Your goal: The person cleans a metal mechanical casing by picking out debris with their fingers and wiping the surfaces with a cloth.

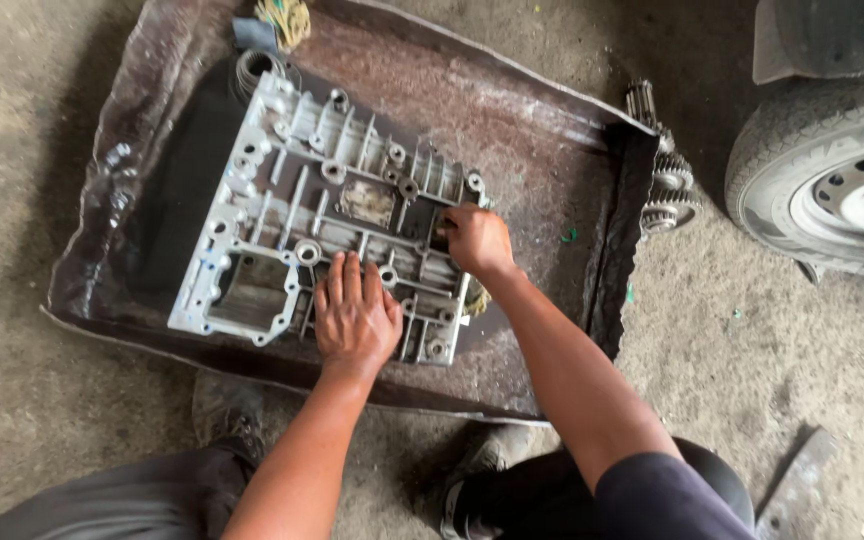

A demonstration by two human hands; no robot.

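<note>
A grey cast-metal housing [282, 200] with ribs and round bosses lies flat in a rusty, oily metal tray [512, 120] on the floor. My left hand [355, 315] rests flat on the housing's near edge, fingers together and pointing away from me. My right hand [476, 238] is curled at the housing's right side, fingers pressed into a recess. I cannot tell whether it holds a small tool or rag.
A gear shaft [664, 175] lies on the ground past the tray's right corner. A vehicle tyre and wheel [832, 185] stand at the right. A yellowish rag [285, 18] sits at the tray's far edge. A flat metal bar [797, 480] lies near my right knee.
</note>
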